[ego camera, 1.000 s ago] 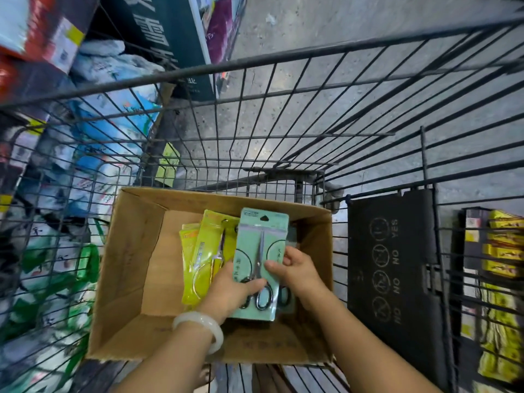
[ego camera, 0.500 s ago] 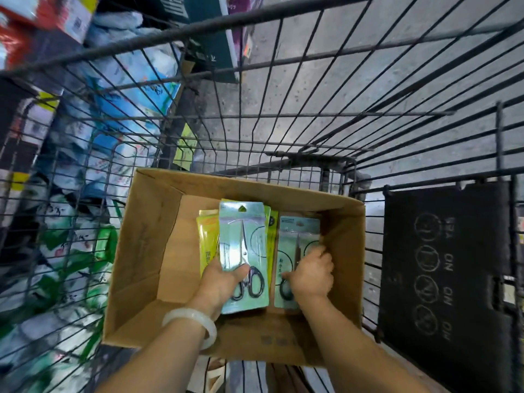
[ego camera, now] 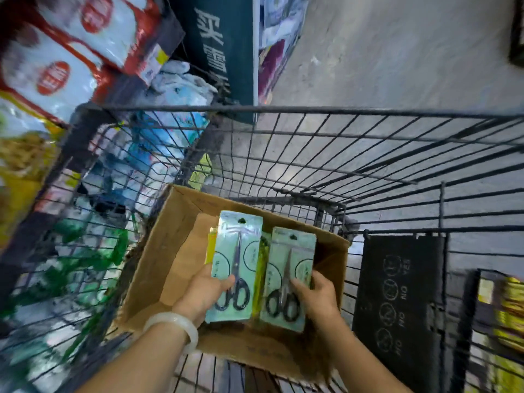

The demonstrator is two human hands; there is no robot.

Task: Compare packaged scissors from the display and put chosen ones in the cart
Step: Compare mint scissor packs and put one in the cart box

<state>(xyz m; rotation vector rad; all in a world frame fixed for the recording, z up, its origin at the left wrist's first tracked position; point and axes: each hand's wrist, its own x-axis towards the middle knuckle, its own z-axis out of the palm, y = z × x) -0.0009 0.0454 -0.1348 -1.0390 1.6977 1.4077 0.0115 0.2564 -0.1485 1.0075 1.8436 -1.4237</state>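
Over the cardboard box (ego camera: 158,268) in the wire cart (ego camera: 312,110), you hold two mint-green scissor packs side by side, each upright with its hang-hole end pointing away from you and its black handles toward your wrists. Your left hand (ego camera: 202,293) pinches the left pack (ego camera: 236,268) at its lower edge, thumb across the front near the handles, fingers hidden behind; yellow packs (ego camera: 210,248) show behind it in the same grip. Your right hand (ego camera: 317,296) grips the right pack (ego camera: 289,279) the same way, thumb on the front and fingertips curled round its right edge. Both packs hang just above the box floor, nearly touching along their long sides, the right one sitting a little lower. Judged from this, either card only needs lowering flat along its long axis into the box; the left side of the box floor lies bare beside your left hand.
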